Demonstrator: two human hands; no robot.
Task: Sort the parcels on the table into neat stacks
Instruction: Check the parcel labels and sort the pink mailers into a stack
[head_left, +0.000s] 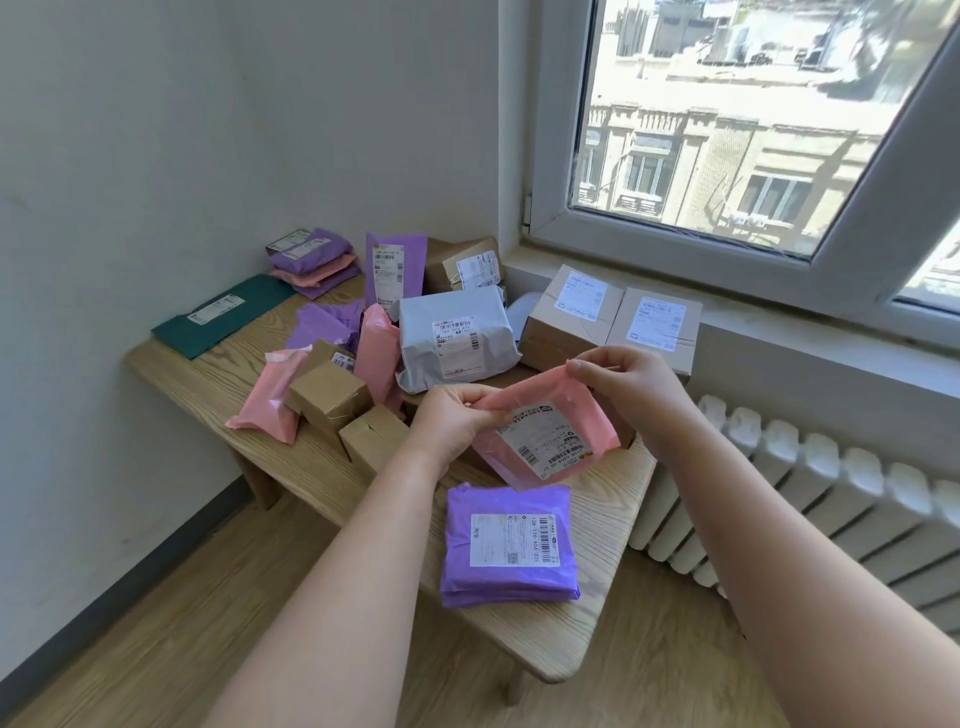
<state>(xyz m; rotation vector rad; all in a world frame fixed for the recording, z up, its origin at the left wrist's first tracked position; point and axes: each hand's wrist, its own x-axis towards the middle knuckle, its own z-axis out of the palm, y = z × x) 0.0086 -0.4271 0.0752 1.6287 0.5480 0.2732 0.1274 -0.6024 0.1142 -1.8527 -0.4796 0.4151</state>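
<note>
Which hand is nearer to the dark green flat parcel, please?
Left. The left hand pinches the held pink parcel, to the right of the dark green parcel; the right hand pinches that pink parcel's other corner, farther right.

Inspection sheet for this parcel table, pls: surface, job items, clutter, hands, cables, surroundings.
Surface: wooden table, mostly covered by parcels.
Job's things: pink mailer held above purple mailer at near edge; purple-pink stack at far corner; green mailer; grey parcel; two cardboard boxes by the window.
Clutter: small brown boxes and loose mailers jumbled mid-table.
Hands: left hand and right hand both pinch the pink mailer's top edge.
Cables: nothing seen.
Surroundings: window, radiator, wood floor.
</note>
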